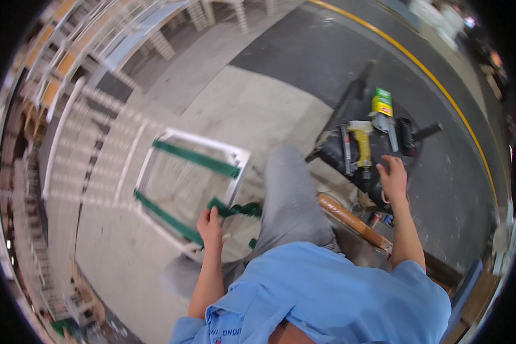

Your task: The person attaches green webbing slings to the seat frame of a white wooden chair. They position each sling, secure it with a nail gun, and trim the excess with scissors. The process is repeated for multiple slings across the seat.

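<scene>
In front of me, the person's left hand (210, 228) is clamped on a green strap (217, 204), just beside a white frame (243, 162) with green bands (195, 156); the right hand (393, 176), fingers apart, is near a yellow tool (362, 147) on a black worktop (332, 151).

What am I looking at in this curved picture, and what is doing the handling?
No machine is shown, just a person's two bare hands. The picture comes from a wide fisheye camera worn on the head, looking down, so straight edges bend toward the rim. The left hand holds a dark green strap beside a white frame with green strips across it. The right hand appears empty, fingers apart, near a dark stand. On that stand lie a yellow-bodied tool, a green and yellow box and smaller items.
</scene>
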Demonstrator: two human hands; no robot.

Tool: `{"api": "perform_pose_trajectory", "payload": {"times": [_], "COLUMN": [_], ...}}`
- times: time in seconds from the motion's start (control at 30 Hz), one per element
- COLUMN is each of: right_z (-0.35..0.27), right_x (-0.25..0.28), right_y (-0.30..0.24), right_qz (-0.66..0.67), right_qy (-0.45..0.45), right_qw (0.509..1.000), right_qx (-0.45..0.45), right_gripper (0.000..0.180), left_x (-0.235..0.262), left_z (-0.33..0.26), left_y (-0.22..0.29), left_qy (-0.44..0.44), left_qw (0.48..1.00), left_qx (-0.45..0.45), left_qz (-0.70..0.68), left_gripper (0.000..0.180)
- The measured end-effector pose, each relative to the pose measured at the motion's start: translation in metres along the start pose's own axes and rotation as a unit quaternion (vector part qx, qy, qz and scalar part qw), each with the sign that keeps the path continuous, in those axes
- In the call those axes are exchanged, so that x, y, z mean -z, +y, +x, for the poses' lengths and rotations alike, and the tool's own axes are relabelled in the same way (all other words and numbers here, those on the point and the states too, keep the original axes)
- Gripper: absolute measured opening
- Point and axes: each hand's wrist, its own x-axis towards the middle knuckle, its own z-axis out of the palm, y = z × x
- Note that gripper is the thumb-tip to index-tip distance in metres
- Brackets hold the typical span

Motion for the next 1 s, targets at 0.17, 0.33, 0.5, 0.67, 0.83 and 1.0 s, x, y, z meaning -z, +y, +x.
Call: {"api": "perform_pose_trajectory", "payload": {"times": [0.17, 0.33, 0.5, 0.67, 0.83, 1.0], "right_z": [0.016, -0.047, -0.077, -0.041, 0.003, 0.000], "right_x": [-0.066, -0.144, -0.207, -0.189, -0.154, -0.118], "right_y": [-0.118, -0.258, -0.306, -0.316, -0.339, -0.391], "right_qz": [0.246, 0.193, 0.369, 0.497, 0.550, 0.489], "right_qy": [-0.143, -0.429, -0.571, -0.744, -0.711, -0.680], "right_qw": [0.949, 0.845, 0.725, 0.447, 0.435, 0.545], "right_qx": [0.138, 0.255, 0.113, -0.021, -0.054, 0.047], "right_gripper": [0.030, 0.070, 0.064, 0.048, 0.048, 0.045], "left_x": [0.018, 0.052, 0.077, 0.226, 0.269, 0.205], "left_z": [0.008, -0.010, -0.014, -0.037, -0.075, -0.062], "left_y": [0.103, 0.180, 0.211, 0.194, 0.171, 0.158], "left_qy": [0.069, 0.123, 0.173, -0.054, -0.413, -0.384], "left_qw": [0.980, 0.941, 0.901, 0.764, 0.888, 0.922], "left_qx": [-0.109, -0.207, -0.231, -0.212, -0.165, 0.038], "left_qz": [-0.154, -0.237, -0.325, -0.606, -0.118, -0.027], "left_gripper": [0.026, 0.023, 0.012, 0.026, 0.036, 0.039]}}
